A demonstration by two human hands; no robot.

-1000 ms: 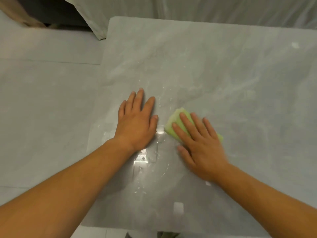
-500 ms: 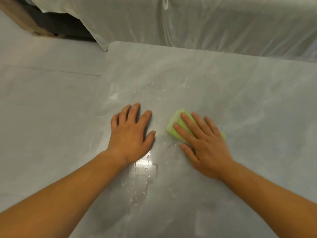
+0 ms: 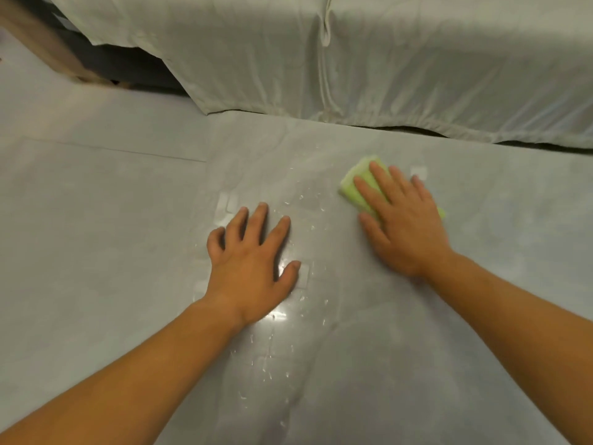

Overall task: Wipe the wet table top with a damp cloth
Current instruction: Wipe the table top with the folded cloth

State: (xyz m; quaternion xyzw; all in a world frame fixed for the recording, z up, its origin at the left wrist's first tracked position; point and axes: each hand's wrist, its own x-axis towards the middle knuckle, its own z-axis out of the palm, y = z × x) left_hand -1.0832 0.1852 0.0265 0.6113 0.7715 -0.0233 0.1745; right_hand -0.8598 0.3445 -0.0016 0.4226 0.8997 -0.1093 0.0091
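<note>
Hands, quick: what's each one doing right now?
Left hand: open, flat on the table top, holding nothing.
Right hand: open, pressing the green cloth down.

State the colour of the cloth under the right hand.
Light green; the cloth shows in the head view, pressed flat beneath the right hand.

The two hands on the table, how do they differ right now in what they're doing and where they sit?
The right hand lies flat on a green cloth, pressing it to the table; the left hand rests on the bare, wet surface with nothing under it. The right hand reaches farther toward the white sheet; the left hand sits nearer the person, among the water drops. The left hand's fingers are more spread. Both are palm down, open.
</note>
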